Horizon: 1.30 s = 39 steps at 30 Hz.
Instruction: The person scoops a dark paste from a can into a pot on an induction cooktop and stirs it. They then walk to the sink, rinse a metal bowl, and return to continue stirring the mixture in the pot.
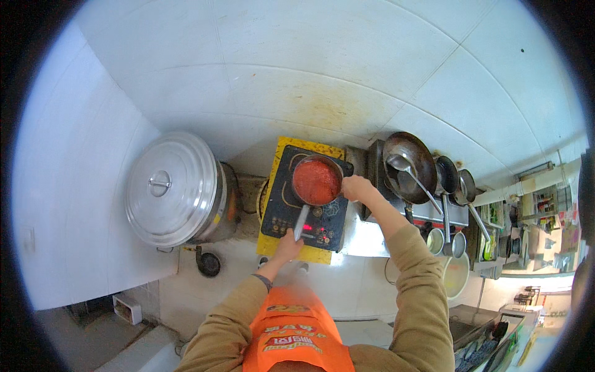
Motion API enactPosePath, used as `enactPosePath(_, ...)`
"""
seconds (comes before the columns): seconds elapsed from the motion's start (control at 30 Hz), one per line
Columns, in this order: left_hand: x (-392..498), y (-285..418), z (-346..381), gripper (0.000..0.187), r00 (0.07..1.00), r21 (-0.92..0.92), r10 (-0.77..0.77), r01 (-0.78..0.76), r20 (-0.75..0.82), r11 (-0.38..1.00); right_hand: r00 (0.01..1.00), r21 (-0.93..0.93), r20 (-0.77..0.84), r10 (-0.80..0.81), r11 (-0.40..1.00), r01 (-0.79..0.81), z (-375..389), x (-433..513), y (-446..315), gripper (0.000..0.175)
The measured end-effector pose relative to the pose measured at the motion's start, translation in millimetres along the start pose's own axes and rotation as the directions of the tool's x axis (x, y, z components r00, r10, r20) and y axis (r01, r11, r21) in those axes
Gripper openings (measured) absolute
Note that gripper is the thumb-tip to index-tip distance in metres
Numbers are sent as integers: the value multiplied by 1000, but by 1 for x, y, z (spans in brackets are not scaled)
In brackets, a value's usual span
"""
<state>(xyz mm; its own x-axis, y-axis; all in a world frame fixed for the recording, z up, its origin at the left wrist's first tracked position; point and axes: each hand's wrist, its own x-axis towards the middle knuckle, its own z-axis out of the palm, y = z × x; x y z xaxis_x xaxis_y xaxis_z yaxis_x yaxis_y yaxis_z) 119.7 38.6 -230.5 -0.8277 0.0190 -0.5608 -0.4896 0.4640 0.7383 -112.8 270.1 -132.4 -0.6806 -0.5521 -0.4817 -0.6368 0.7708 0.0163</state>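
A metal saucepan (337,168) stands on a black induction cooktop (279,204) with red lit indicators. Thick red sauce (316,181) covers the inside of the pan. My left hand (289,246) is wrapped around the pan's long handle (302,218), which points toward me. At the pan's right rim, my right hand (359,189) is curled with its knuckles up. Whether it grips the rim or a utensil is hidden by the fingers. Beneath the cooktop lies a yellow board or stand (269,249).
A large lidded metal pot (172,190) stands left of the cooktop. On the right are a dark wok (420,153) with a metal ladle (400,162) in it, and smaller pans (447,174). A small black pan-like item (208,265) is at lower left. The wall (297,88) rises behind.
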Motion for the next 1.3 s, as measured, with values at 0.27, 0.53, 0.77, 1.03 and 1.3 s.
enactPosePath(0.27, 0, -5, 6, 47, 996, 104, 73, -67, -59, 992, 989, 964, 24, 147, 258, -61, 30, 14, -37, 28)
enactPosePath(0.53, 0, 1, 5, 48, 997, 95, 44, -38, -61, 995, 926, 662, -195, 323, 740, -119, 16, -68, -19, 30)
enactPosePath(0.77, -2, 2, 2, 50, 999, 76, -26, 28, -25, 997, 933, 550, -307, 187, 835, 14, 12, -3, -49, 28)
enactPosePath(1.03, -1, 2, 5, 45, 999, 32, -15, 16, -32, 999, 718, 792, -231, 657, 555, -254, 55, -12, -45, 40)
enactPosePath(1.3, 3, -5, 7, 44, 999, -17, 12, -13, -43, 1000, 745, 808, -159, 648, 519, -279, 59, -67, -54, 41)
